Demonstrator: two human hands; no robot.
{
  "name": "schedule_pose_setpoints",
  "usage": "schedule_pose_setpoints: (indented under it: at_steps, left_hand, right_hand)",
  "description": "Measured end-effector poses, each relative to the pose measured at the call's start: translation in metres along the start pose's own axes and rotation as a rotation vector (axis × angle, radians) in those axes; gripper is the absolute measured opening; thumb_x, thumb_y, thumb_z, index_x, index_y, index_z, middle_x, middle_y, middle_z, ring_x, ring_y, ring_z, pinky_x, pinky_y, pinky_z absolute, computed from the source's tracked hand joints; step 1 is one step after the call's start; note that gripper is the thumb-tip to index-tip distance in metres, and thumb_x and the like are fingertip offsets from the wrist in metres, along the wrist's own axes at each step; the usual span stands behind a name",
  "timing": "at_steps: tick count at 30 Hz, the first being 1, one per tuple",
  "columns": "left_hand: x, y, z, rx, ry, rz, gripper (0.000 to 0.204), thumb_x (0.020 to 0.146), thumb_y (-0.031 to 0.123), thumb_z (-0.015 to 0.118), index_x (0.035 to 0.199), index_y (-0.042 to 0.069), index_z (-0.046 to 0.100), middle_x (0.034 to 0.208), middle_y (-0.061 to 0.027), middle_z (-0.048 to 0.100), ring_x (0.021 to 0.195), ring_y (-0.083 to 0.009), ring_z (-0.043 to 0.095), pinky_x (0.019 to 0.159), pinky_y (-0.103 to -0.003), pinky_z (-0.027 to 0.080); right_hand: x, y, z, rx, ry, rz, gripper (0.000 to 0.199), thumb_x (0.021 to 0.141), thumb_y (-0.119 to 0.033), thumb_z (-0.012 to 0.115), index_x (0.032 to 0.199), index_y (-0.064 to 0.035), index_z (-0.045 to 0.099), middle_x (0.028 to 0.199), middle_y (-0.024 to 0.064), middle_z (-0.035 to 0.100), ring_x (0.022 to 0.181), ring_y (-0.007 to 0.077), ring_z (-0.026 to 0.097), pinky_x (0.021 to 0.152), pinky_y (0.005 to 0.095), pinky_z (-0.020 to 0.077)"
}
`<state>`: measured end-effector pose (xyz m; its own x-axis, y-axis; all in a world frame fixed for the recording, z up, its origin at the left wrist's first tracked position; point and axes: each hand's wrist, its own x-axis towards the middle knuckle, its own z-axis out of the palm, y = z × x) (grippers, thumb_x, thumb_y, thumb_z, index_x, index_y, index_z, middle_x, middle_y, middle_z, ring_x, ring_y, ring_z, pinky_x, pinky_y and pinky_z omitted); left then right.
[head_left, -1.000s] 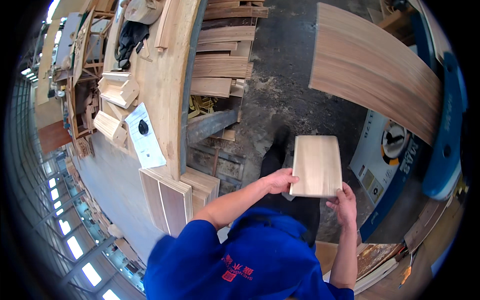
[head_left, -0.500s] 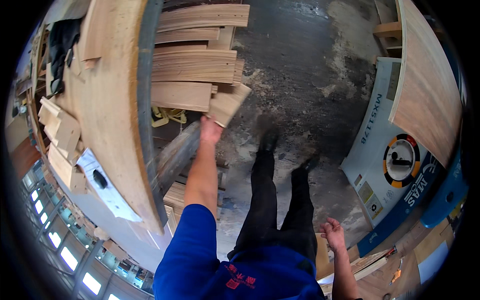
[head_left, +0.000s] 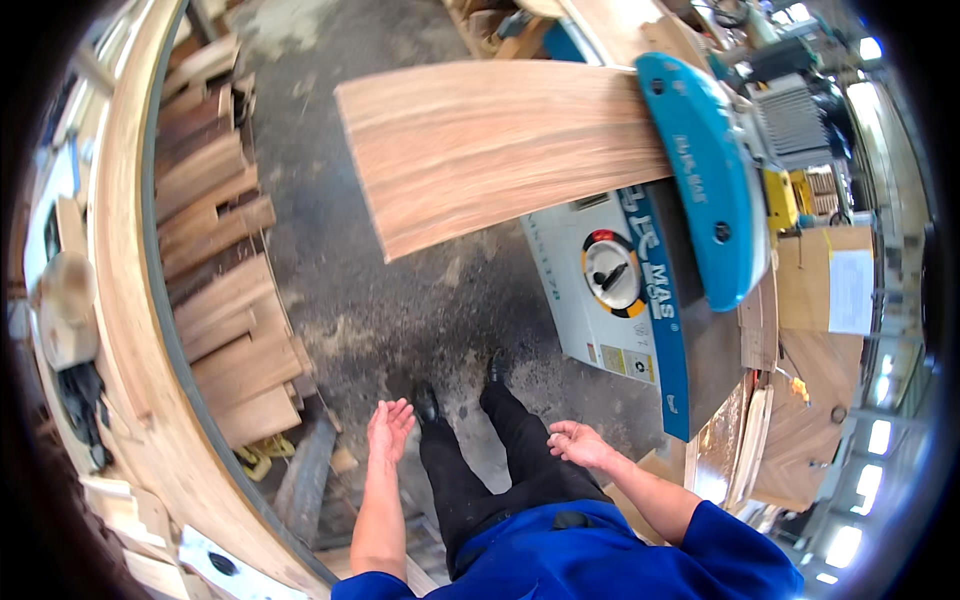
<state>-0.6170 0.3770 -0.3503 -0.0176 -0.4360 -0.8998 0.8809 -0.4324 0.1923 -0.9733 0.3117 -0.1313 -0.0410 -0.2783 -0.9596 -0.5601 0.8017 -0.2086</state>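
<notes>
My left hand (head_left: 390, 430) is held out over the floor left of my legs, empty, its fingers stretched. My right hand (head_left: 580, 443) hangs in front of my right thigh, fingers loosely bent and slightly apart, with nothing visible in it. Neither hand touches anything. Nearest my left hand are stacked wooden boards (head_left: 240, 370) on the left, under a thick-edged bench. Ahead and to the right, a wide wood-grain panel (head_left: 500, 140) reaches out from a machine's blue guard (head_left: 705, 180).
The grey and blue machine cabinet (head_left: 570, 300) with a round handwheel (head_left: 612, 275) stands on my right. The long wooden workbench (head_left: 125, 250) runs along the left. A grey beam (head_left: 308, 475) leans below it near yellow straps (head_left: 265, 455). Worn concrete floor (head_left: 330, 290) lies between them.
My left hand has let go of the small board at the pile and come back empty. The view has turned right, bringing the machine and panel nearer the middle.
</notes>
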Motion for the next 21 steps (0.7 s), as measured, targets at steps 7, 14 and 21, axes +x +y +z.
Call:
schedule_pose_setpoints:
  at_steps: [7, 14, 21]
  left_hand:
    - [-0.013, 0.158, 0.242, 0.103, -0.314, 0.343, 0.054, 0.093, 0.062, 0.049, 0.112, 0.012, 0.057, 0.115, -0.0101, 0.062, 0.105, -0.0265, 0.06, 0.084, -0.047, 0.051]
    - [-0.002, 0.26, 0.376, 0.419, -0.136, 0.667, 0.038, 0.091, 0.037, 0.066, 0.12, 0.014, 0.057, 0.107, -0.0028, 0.064, 0.088, -0.0199, 0.062, 0.067, -0.039, 0.049]
    - [0.027, 0.285, 0.4, 0.532, 0.111, 0.699, 0.044, 0.089, 0.024, 0.067, 0.127, 0.009, 0.05, 0.107, -0.0045, 0.064, 0.087, -0.0204, 0.062, 0.06, -0.04, 0.047]
  right_hand:
    - [-0.001, 0.039, -0.062, 0.043, 0.081, -0.127, 0.048, 0.09, -0.024, 0.055, 0.13, 0.0032, 0.054, 0.105, 0.0141, 0.07, 0.086, 0.0188, 0.069, 0.08, 0.0313, 0.0533]
    - [-0.009, 0.075, -0.138, 0.123, 0.183, -0.146, 0.047, 0.091, -0.022, 0.055, 0.132, 0.0003, 0.052, 0.106, 0.0115, 0.069, 0.091, 0.018, 0.069, 0.072, 0.0298, 0.055]
    - [-0.014, 0.12, -0.158, 0.317, 0.327, -0.051, 0.036, 0.089, -0.019, 0.057, 0.12, -0.0002, 0.06, 0.096, 0.0099, 0.069, 0.082, 0.0173, 0.067, 0.067, 0.0307, 0.0544]
